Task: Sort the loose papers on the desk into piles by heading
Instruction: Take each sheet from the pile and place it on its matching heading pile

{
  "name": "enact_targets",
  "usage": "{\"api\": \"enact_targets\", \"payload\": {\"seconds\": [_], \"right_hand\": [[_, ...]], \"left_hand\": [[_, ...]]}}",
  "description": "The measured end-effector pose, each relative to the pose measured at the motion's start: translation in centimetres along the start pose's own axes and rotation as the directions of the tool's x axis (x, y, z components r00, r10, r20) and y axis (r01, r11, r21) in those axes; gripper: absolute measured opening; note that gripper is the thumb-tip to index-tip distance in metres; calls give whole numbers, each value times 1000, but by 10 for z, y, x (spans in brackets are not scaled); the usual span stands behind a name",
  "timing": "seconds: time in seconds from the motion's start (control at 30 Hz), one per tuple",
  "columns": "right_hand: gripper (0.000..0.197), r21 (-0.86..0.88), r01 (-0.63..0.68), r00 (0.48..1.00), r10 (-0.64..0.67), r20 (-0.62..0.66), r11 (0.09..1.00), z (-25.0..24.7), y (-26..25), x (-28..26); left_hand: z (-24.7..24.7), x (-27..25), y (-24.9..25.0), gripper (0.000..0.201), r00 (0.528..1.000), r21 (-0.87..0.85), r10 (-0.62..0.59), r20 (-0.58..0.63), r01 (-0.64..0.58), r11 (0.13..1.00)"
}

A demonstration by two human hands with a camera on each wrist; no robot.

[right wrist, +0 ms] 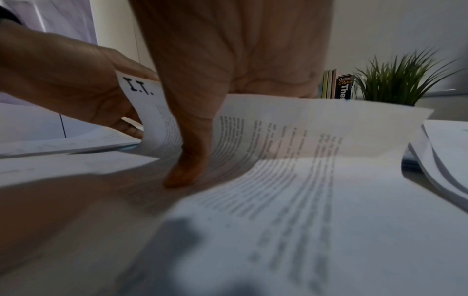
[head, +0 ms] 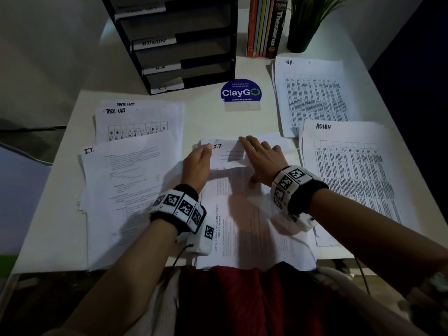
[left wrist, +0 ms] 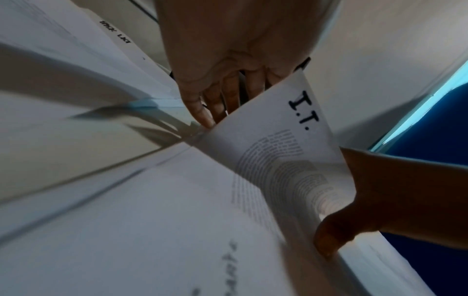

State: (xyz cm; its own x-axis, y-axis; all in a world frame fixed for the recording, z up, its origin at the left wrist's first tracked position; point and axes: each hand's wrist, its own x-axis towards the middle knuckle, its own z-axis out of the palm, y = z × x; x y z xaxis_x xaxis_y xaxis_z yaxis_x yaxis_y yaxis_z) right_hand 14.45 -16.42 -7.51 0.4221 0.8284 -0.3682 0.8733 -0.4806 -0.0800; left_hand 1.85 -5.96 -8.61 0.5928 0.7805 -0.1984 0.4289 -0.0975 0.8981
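White surface (head: 206, 117) carries sorted piles around our middle stack (head: 254, 226). On that stack, our left hand (head: 197, 163) pinches the far corner of the I.T. sheet (head: 228, 154), lifting it; our right hand (head: 263, 158) presses beside it, fingers straight.

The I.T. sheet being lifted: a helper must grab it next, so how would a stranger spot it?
On the white desk, look at the unsorted stack nearest the person. Its top sheet curls up where the left hand lifts its corner. It alone is raised, headed I.T.
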Motion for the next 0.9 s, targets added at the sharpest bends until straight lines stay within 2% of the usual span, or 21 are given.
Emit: {"api": "enact_targets", "payload": {"seconds": [0.1, 0.2, 0.3, 0.4, 0.47, 0.53, 0.6, 0.67, 0.7, 0.77, 0.83, 0.9], "right_hand": [[117, 12, 5, 1000, -5, -28, 1000, 5, 4, -5], [112, 16, 12, 999, -11, -38, 1000, 8, 7, -5], [112, 27, 12, 999, -10, -47, 1000, 9, 7, -4], [112, 32, 16, 998, -14, -55, 999, 6, 7, -3], [104, 30, 52, 998, -51, -36, 998, 5, 7, -1], [93, 112, 115, 993, -113, -22, 987, 6, 5, -1], [80, 389, 134, 990, -104, -98, 911, 5, 0, -2], [65, 717, 104, 984, 33, -175, 689, 2, -5, -2], [58, 813, 86, 978, 106, -178, 575, -1, -6, 0], [45, 890, 57, 968, 194, -161, 452, -5, -7, 2], [40, 879, 40, 961, 223, -164, 476, -7, -9, 5], [51, 851, 14, 958, 237, -162, 525, -11, -13, 4]], "left_hand": [[-2, 6, 1, 40, 996, -21, -89, 10, 89, 996], [-2, 12, -1, 46, 995, -5, -95, 12, 95, 995], [-3, 16, -4, 35, 994, -86, -93, 52, 97, 992], [-4, 17, -4, 21, 996, -96, -60, 72, 67, 993], [-5, 10, 1, 23, 991, -131, -59, 122, 75, 989], [-7, 5, 1, 28, 982, -175, -47, 184, 79, 981], [-11, 2, -1, 24, 976, -184, -40, 214, 80, 980], [-12, 2, -4, 17, 980, -186, -50, 191, 86, 979], [-12, 2, -5, 16, 985, -193, -64, 162, 95, 977], [-11, 3, -5, 17, 989, -200, -86, 122, 109, 974], [-9, 2, -2, 13, 987, -205, -81, 137, 108, 973], [-6, -1, 2, 8, 988, -208, -56, 147, 86, 974]]}}
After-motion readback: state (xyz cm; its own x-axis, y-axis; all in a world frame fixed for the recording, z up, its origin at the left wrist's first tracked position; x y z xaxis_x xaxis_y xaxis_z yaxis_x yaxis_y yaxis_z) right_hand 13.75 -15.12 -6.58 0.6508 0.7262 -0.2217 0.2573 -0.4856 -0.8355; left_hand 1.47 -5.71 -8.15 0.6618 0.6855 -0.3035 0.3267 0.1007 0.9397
